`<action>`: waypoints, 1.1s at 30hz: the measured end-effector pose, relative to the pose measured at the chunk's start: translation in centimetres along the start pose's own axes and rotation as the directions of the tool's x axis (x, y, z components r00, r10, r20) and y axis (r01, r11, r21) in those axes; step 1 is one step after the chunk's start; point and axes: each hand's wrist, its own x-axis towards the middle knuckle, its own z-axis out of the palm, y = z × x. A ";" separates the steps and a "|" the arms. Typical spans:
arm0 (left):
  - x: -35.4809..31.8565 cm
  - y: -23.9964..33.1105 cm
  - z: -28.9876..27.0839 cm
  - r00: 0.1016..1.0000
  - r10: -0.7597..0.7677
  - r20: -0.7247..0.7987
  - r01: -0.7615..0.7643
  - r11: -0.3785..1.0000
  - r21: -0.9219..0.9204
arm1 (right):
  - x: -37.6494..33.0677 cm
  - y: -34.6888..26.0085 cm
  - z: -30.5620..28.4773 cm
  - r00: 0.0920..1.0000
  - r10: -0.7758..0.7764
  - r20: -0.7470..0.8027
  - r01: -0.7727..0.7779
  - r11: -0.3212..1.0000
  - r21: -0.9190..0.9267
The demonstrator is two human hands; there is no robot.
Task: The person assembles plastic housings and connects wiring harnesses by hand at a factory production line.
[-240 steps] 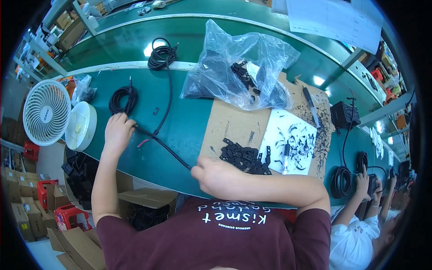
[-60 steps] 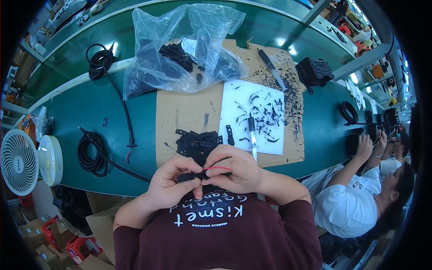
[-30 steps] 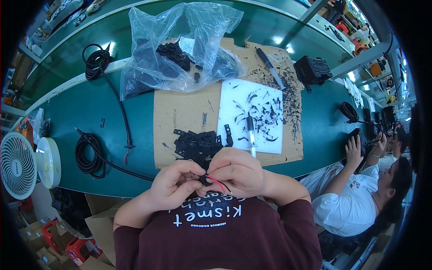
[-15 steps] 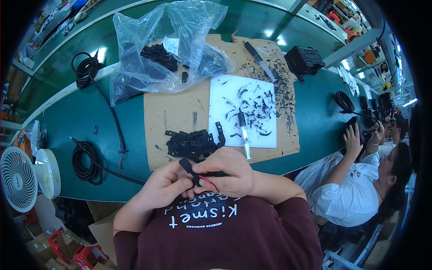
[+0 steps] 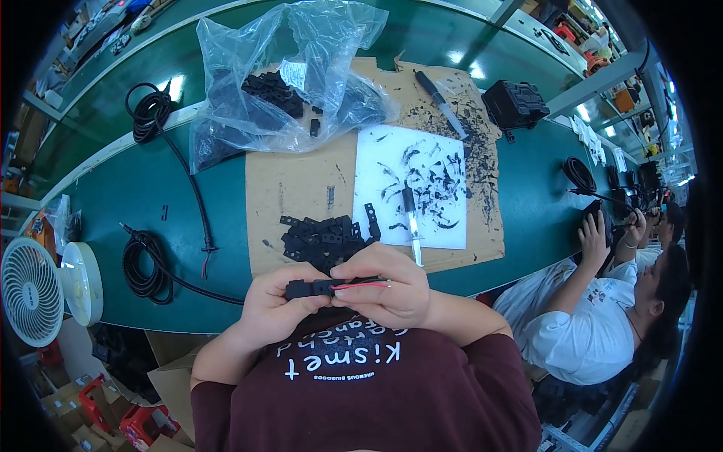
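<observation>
In front of my chest, my left hand [image 5: 273, 305] pinches the left end of a small black block-shaped part [image 5: 307, 288]. Thumb and fingers of my right hand [image 5: 395, 290] close on its right end. Thin red wire [image 5: 358, 285] runs along that end to my right fingertips. From a coiled black cable [image 5: 143, 265] on the left, a lead reaches my left hand, where its end is hidden. Just beyond my hands lies a pile of black plastic pieces [image 5: 324, 239] on a cardboard sheet [image 5: 301, 177].
A white pad [image 5: 369, 162] with black smears carries a syringe [image 5: 412, 218]; a knife-like tool [image 5: 440, 102] lies beyond. There are a clear bag [image 5: 226, 113] of black parts, another cable coil [image 5: 151, 117], a black box [image 5: 514, 102] and a fan [image 5: 79, 286]. A co-worker [image 5: 580, 316] sits at right.
Between my hands, the black part has turned from slanting to nearly level, and more of it shows. The red wire now points rightward instead of down. My hands have moved slightly apart.
</observation>
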 end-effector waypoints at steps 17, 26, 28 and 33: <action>-0.3 -1.2 0.5 0.950 -0.188 -0.251 0.169 0.981 -0.095 | -1.5 0.0 -2.5 0.987 -0.012 0.159 0.038 0.986 -0.165; 2.5 -1.0 0.8 0.909 -0.370 -0.192 0.325 0.917 -0.232 | -2.3 -1.1 -10.4 0.664 0.620 0.419 -0.225 0.700 -0.678; 3.2 -1.0 0.6 0.913 -0.372 -0.171 0.333 0.917 -0.219 | -2.8 -0.5 -10.0 0.650 0.627 0.429 -0.195 0.683 -0.704; 3.3 -1.1 0.8 0.901 -0.386 -0.198 0.349 0.916 -0.198 | -3.3 0.6 -9.6 0.630 0.650 0.425 -0.197 0.663 -0.722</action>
